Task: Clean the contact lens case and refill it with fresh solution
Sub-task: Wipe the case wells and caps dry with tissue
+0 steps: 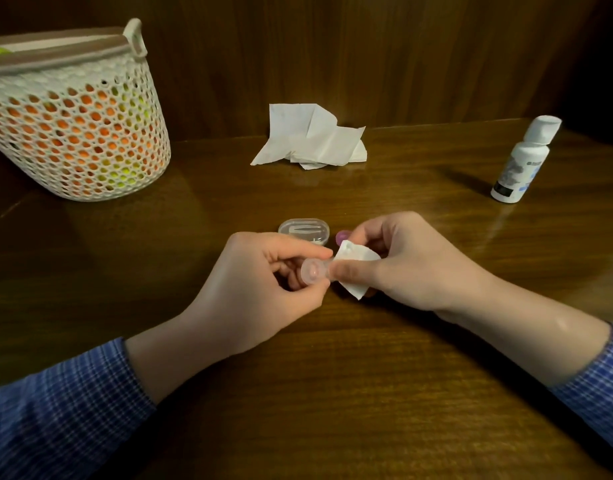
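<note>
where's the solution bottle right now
In the head view the bottle stands upright at the table's far right, well beyond the right hand.

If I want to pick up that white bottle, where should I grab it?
Grab the white bottle around its middle, coming from the side nearest you. It stands upright and alone on the table, and its body is wider than the cap, so your fingers wrap it well.

The white solution bottle (521, 161) standing at the right carries a printed label, but its lettering is too small and blurred to read.
</note>
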Demonstrator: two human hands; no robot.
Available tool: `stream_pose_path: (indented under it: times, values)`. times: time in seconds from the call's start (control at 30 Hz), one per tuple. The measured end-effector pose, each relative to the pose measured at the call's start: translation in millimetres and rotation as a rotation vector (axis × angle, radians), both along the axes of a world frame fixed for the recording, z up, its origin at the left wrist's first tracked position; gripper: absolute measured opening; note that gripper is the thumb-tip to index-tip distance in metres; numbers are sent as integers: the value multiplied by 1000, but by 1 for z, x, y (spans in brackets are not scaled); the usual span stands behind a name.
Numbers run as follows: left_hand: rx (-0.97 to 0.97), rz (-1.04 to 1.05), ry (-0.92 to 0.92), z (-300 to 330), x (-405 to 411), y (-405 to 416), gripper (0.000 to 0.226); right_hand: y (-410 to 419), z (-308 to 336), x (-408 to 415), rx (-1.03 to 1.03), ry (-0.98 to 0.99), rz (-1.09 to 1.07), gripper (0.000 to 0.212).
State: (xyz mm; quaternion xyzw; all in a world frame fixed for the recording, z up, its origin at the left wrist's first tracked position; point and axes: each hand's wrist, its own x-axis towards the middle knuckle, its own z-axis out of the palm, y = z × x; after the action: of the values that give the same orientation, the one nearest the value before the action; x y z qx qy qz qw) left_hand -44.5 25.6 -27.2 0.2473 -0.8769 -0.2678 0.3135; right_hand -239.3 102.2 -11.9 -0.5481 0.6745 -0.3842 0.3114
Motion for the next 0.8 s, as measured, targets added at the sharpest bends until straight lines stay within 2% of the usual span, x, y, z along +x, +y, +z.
stream_pose_path:
  times: [0.1, 0.17, 0.23, 0.3, 0.33, 0.5, 0.67, 0.8]
  values:
    - [-17, -3, -6, 0, 0, 3, 36, 2, 1, 1, -45, 53, 1, 14]
    - [114, -52, -19, 4, 1, 2, 42, 4, 3, 0, -129, 150, -9, 17]
    - [442, -90, 16, 13, -1, -1, 42, 6, 6, -3, -229, 213, -19, 18]
    - [841, -72, 94, 21, -6, -6, 32, 7, 9, -4, -286, 217, -7, 14]
    - [934, -75, 101, 23, -7, -8, 31, 8, 10, -4, -302, 214, 14, 12]
    - [932, -149, -22, 21, -3, -14, 33, 11, 8, 2, -330, 179, 64, 10]
    - [1013, -184, 12, 20, -2, -16, 42, 10, 6, 2, -323, 141, 63, 6]
    - [1037, -145, 82, 20, -4, -15, 49, 10, 9, -3, -263, 32, 98, 3]
